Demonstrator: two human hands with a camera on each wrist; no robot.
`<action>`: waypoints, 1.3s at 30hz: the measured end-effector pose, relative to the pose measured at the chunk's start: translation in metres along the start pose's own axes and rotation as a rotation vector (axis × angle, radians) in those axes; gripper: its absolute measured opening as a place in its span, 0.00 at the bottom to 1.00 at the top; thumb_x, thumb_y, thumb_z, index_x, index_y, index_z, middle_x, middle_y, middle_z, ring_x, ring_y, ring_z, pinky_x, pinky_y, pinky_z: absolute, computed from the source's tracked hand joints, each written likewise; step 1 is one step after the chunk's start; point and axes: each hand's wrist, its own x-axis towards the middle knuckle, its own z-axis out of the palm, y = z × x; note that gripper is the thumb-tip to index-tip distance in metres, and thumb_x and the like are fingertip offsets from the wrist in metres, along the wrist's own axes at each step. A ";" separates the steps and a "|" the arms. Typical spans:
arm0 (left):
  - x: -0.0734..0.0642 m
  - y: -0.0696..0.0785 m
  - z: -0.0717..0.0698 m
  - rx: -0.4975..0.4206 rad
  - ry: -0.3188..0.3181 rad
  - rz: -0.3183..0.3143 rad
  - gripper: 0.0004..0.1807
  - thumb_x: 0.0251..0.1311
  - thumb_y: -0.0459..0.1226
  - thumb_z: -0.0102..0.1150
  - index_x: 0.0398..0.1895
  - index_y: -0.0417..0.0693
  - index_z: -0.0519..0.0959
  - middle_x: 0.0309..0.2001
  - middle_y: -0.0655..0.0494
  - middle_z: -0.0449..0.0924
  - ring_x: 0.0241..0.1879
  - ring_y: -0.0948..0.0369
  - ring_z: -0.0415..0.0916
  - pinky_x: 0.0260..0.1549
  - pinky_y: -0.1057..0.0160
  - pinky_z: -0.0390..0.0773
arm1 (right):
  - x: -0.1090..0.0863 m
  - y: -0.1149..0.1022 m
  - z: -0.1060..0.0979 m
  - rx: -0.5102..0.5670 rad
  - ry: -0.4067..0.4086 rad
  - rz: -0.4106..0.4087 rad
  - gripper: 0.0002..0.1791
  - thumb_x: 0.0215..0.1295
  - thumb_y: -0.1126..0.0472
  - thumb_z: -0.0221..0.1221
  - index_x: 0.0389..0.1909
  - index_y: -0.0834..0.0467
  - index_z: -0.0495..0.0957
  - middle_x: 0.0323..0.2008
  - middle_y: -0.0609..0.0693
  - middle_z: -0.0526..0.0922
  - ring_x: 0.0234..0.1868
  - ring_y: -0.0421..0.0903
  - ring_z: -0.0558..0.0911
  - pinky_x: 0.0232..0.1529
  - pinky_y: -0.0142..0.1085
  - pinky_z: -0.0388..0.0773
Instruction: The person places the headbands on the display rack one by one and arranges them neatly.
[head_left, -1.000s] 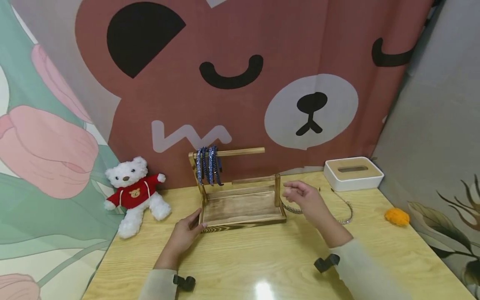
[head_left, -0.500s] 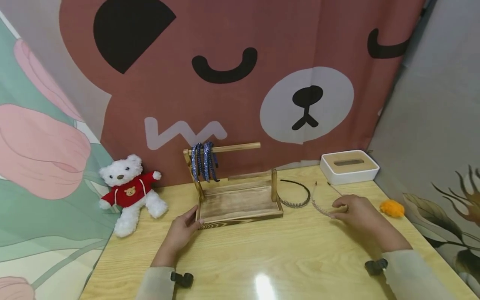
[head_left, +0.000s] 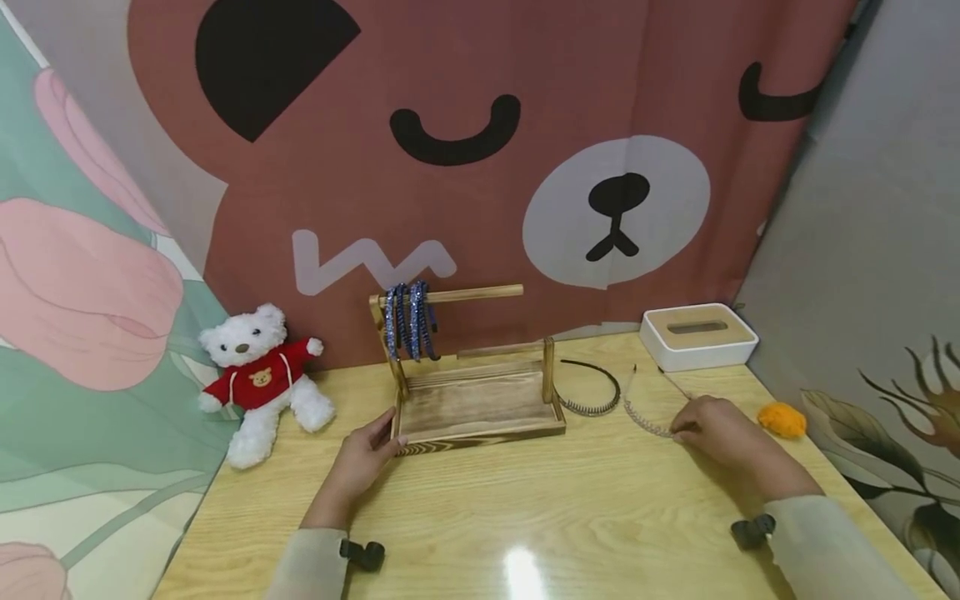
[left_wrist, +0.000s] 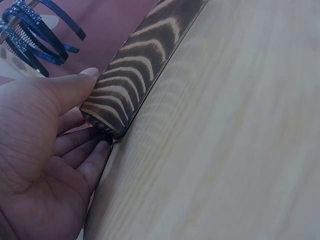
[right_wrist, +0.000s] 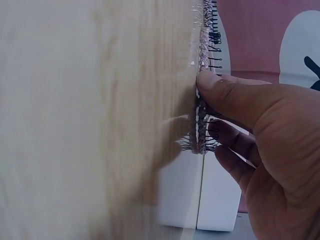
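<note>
Around headband (right_wrist: 203, 55), right hand (head_left: 716, 429) now tighter

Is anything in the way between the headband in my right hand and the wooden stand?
Yes: a dark toothed headband lies flat on the table, between the wooden stand and the glittery headband in your right hand. Lifting over it would probably clear it.

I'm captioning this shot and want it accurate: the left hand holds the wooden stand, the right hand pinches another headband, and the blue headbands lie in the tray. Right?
Not quite: the head view shows the blue headbands hanging on the upper bar, not lying in the tray. The left hand holds the wooden stand, and the right hand pinches another headband.
</note>
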 end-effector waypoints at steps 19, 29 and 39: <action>0.002 0.000 -0.001 -0.007 0.008 -0.005 0.38 0.79 0.42 0.65 0.87 0.45 0.62 0.83 0.43 0.64 0.80 0.46 0.67 0.74 0.51 0.75 | -0.009 -0.020 -0.005 0.183 -0.192 -0.042 0.01 0.66 0.56 0.76 0.36 0.47 0.95 0.37 0.37 0.92 0.40 0.34 0.87 0.42 0.34 0.87; 0.001 0.001 0.002 -0.009 0.015 0.001 0.39 0.79 0.42 0.65 0.86 0.44 0.63 0.81 0.40 0.67 0.80 0.46 0.68 0.74 0.49 0.74 | -0.012 -0.051 -0.014 0.386 -0.021 0.145 0.08 0.80 0.56 0.66 0.42 0.53 0.91 0.33 0.44 0.88 0.31 0.34 0.74 0.30 0.31 0.75; 0.001 0.001 0.002 -0.010 0.022 -0.001 0.38 0.79 0.40 0.65 0.86 0.43 0.63 0.80 0.38 0.68 0.79 0.46 0.69 0.73 0.50 0.76 | 0.011 -0.053 -0.028 1.115 0.306 0.268 0.17 0.90 0.55 0.51 0.45 0.60 0.83 0.34 0.43 0.82 0.35 0.38 0.79 0.35 0.30 0.80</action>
